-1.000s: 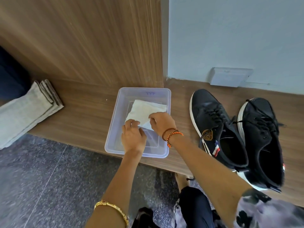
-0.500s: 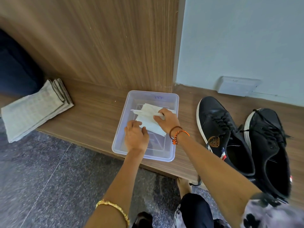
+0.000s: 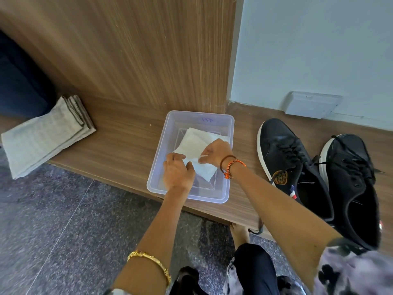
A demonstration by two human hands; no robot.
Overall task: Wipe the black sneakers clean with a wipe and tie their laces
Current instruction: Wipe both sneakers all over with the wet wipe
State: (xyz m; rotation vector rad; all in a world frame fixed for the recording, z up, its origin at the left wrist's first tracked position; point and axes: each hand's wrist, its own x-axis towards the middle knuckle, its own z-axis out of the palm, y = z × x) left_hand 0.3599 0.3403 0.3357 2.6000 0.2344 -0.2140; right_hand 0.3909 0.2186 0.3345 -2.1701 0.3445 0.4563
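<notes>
Both hands are in the clear plastic tub on the wooden counter, working a white wipe. The right hand pinches the wipe's near edge between thumb and fingertips; the left hand has its fingers curled onto the wipe's lower-left corner, gripping it as far as can be told (fingertips are partly hidden under the sheet). The wipe lies half unfolded, tilted up against the tub's right wall.

Step in hand, by my reading: get one wipe free and opened before going to the shoes. To do it well, peel w/ the right hand while the left pins the corner, so only one layer comes up; can't tell whether more sheets lie beneath. Fold it to a pad, not a ball, so there's a flat face to rub w/ and a clean side to turn to.

The black sneakers sit side by side on the counter just right of the tub, toes toward the wall, laces loose; one lace end hangs over the counter edge. Neither shoe looks wiped or tied yet. A folded grey cloth lies well to the left.
</notes>
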